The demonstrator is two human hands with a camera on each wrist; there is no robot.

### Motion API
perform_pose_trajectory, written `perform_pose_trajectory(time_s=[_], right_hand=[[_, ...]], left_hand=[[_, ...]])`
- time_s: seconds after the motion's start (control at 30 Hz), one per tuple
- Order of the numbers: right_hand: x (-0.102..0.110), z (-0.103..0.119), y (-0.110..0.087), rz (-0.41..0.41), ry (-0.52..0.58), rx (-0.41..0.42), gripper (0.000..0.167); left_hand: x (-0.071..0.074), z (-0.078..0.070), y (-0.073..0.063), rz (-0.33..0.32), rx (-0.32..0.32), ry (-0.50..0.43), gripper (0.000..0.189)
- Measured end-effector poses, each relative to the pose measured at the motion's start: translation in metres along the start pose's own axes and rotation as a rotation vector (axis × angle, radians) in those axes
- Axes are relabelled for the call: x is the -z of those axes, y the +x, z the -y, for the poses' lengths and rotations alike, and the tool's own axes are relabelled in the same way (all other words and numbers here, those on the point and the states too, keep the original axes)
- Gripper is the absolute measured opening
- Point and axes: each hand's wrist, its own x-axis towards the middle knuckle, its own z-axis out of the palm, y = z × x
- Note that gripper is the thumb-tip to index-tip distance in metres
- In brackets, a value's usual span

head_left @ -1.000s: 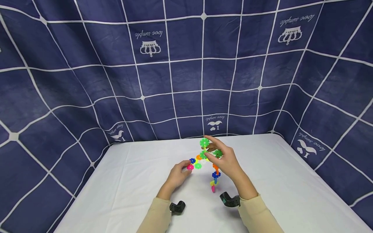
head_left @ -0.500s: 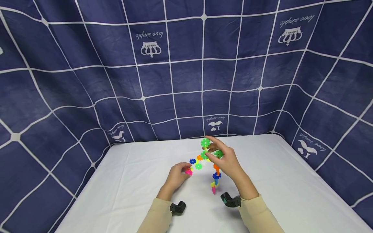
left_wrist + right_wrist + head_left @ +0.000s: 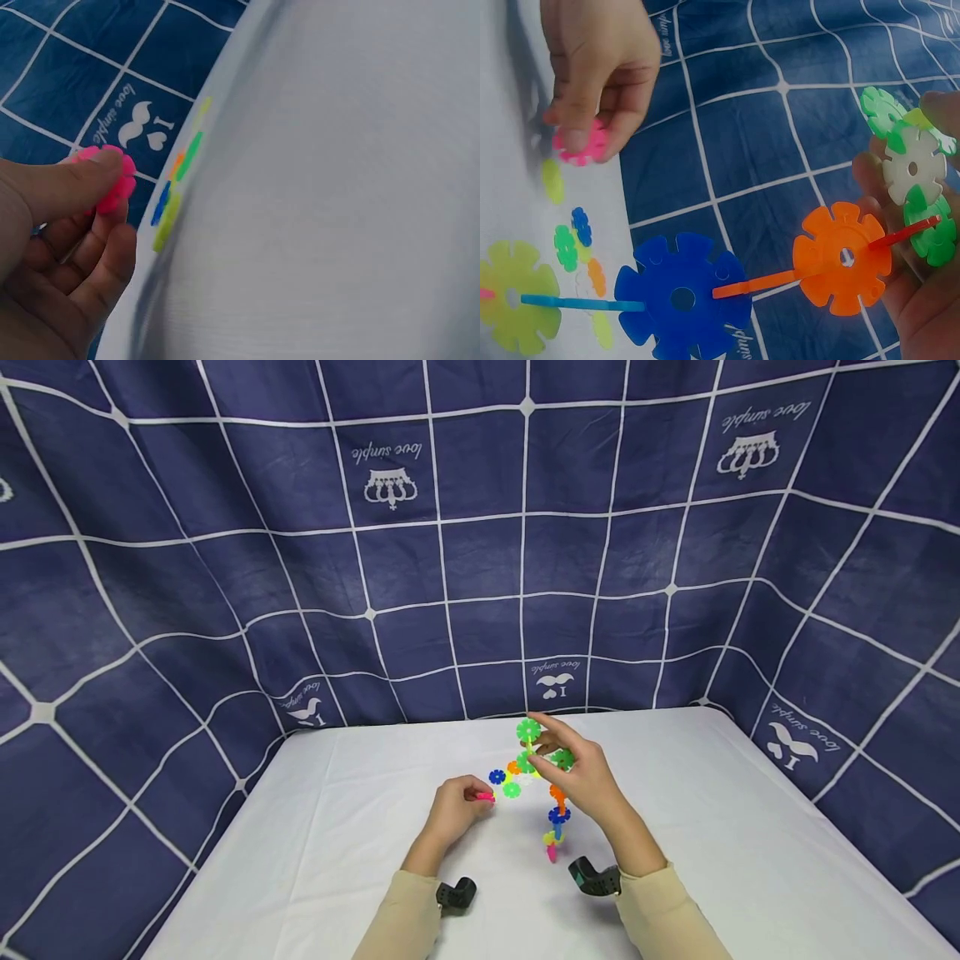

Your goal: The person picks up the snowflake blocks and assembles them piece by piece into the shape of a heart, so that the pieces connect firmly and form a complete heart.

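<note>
My left hand [image 3: 452,810] pinches a pink snowflake disc [image 3: 116,187] between thumb and fingers, left of some loose discs on the table. In the head view the pink disc appears nearly edge-on. My right hand [image 3: 588,777] holds a linked chain of slotted discs by its upper end, where green and whitish discs [image 3: 915,169] sit at the fingers. From there the chain hangs down through an orange disc [image 3: 817,255] and a blue disc [image 3: 652,315] to a yellow one [image 3: 536,322], with a pink disc [image 3: 552,852] at its lower end.
Several loose discs lie on the white tablecloth [image 3: 337,827] between the hands, among them a blue disc [image 3: 497,776], a green disc [image 3: 512,790] and an orange disc [image 3: 513,767]. A dark blue checked curtain [image 3: 480,560] stands behind and beside the table.
My left hand has drawn slightly back from the loose discs with the pink disc, which has turned from face-on to nearly edge-on. The right hand and its chain have stayed almost still.
</note>
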Motion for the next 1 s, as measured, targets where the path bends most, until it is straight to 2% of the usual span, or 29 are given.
perform_pose_trajectory(time_s=[0.1, 0.27, 0.33, 0.5, 0.63, 0.87, 1.0], right_hand=[[0.000, 0.000, -0.001, 0.001, 0.002, -0.002, 0.059], [-0.001, 0.000, -0.001, 0.003, 0.004, -0.016, 0.060], [-0.001, 0.001, 0.000, 0.005, 0.004, -0.017, 0.059], [-0.001, 0.000, 0.000, 0.001, 0.012, -0.001, 0.057], [-0.002, -0.001, 0.000, 0.001, 0.010, -0.009, 0.057], [-0.003, 0.000, -0.001, 0.000, 0.026, 0.012, 0.061], [-0.003, 0.000, 0.000, -0.002, 0.021, 0.029, 0.059]], left_hand=[[0.004, -0.006, 0.001, -0.009, 0.021, -0.126, 0.008], [0.016, -0.023, 0.001, 0.016, 0.031, -0.385, 0.015], [0.022, -0.032, 0.000, 0.026, 0.027, -0.440, 0.019], [0.031, -0.051, -0.003, 0.030, -0.011, -0.498, 0.031], [0.035, -0.063, -0.006, 0.034, -0.044, -0.533, 0.031], [0.043, -0.083, -0.013, 0.085, -0.110, -0.587, 0.046], [0.048, -0.091, -0.016, 0.092, -0.137, -0.594, 0.050]])
